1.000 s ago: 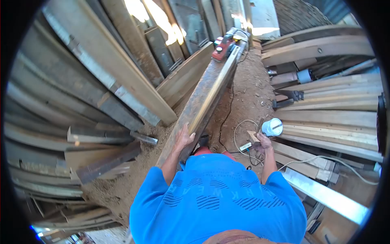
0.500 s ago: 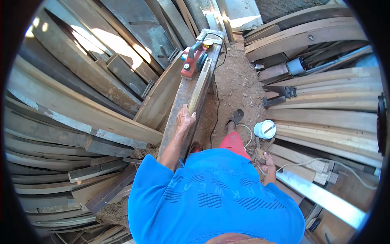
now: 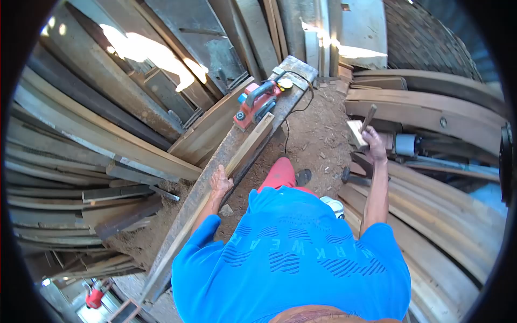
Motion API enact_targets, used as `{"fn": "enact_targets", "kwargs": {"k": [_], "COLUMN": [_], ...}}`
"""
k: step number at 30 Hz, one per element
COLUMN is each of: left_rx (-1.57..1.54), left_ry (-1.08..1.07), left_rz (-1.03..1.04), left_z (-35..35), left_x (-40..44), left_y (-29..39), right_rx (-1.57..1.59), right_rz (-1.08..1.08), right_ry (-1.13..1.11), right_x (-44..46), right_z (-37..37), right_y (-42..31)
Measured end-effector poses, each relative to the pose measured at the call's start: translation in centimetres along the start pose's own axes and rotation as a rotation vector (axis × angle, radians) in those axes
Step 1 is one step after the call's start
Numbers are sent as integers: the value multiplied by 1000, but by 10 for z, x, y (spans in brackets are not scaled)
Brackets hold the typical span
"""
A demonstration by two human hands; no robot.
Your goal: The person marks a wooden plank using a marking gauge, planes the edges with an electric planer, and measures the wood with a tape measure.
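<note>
1. Where the blue shirt (image 3: 291, 245) of the camera wearer fills the near part of the view, a white container (image 3: 333, 206) shows just beyond its hem, partly hidden by the cloth.
2. The left hand (image 3: 221, 182) lies on the near stretch of the wooden strip (image 3: 249, 144), its fingers bent and only partly closed. Whether it truly grips the wood I cannot tell.
3. The right hand (image 3: 374, 144), held out to the right above the ground, is closed on a small wooden tool (image 3: 357, 134). That has a pale, blocky body with flat faces, and a darker, slimmer stick pointing up beside it.
4. The strip lies lengthwise on a long worktop (image 3: 218, 156). It is straight and narrow, square-edged, light tan on top, with a squarely cut far end. Beneath it the worktop is browner, scuffed and stained.
5. Just beside the strip's far end, a red power planer (image 3: 257, 105) sits on the worktop, with a dark handle and a yellow part at its far side. Its black cord (image 3: 311, 97) loops over the worktop's edge.
6. Beyond stand long boards (image 3: 199, 46), grey and brown, patched with sunlight.
</note>
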State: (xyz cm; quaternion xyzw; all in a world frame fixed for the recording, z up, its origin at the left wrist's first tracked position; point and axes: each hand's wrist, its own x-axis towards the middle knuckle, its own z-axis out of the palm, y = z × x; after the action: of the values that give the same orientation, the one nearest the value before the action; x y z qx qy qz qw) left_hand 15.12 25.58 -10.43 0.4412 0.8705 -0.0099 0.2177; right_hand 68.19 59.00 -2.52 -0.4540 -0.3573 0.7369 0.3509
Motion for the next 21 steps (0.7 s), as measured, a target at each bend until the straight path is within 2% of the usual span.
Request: {"fn": "enact_targets", "kwargs": {"k": [3,5,10,13,14,17,18,19,21], "left_rx": [-32,-32,-97,-114,-75,-176,-99,-346,-866], "left_ry": [-19,-6,14,205,255,597,615,601,604], "left_rz": [-113,-163,-238,-228,-279,-455,-640,-881,-1352], "left_z": [-10,-13,-22,-13,-5,-25,-27,-22,0], "left_x": [-1,3,12,15,15,6,4,5,23], "left_y": [21,29,66,93,105,163,182,193,208], "right_rx": [-207,-299,-770,-868,-830,-884,-881,-870,-979], "right_rz": [-44,-3,-82,-4,-14,-21,-29,0,-193], "right_ry": [-50,-136,-378,-497,-537,-679,-711,-733,-818], "right_x": [67,109,167,185,188,218,233,242,269], "right_z": [57,88,176,225,240,270,275,284,296], "right_y": [-46,-51,-67,-88,-95,-111,-108,-112,-113]}}
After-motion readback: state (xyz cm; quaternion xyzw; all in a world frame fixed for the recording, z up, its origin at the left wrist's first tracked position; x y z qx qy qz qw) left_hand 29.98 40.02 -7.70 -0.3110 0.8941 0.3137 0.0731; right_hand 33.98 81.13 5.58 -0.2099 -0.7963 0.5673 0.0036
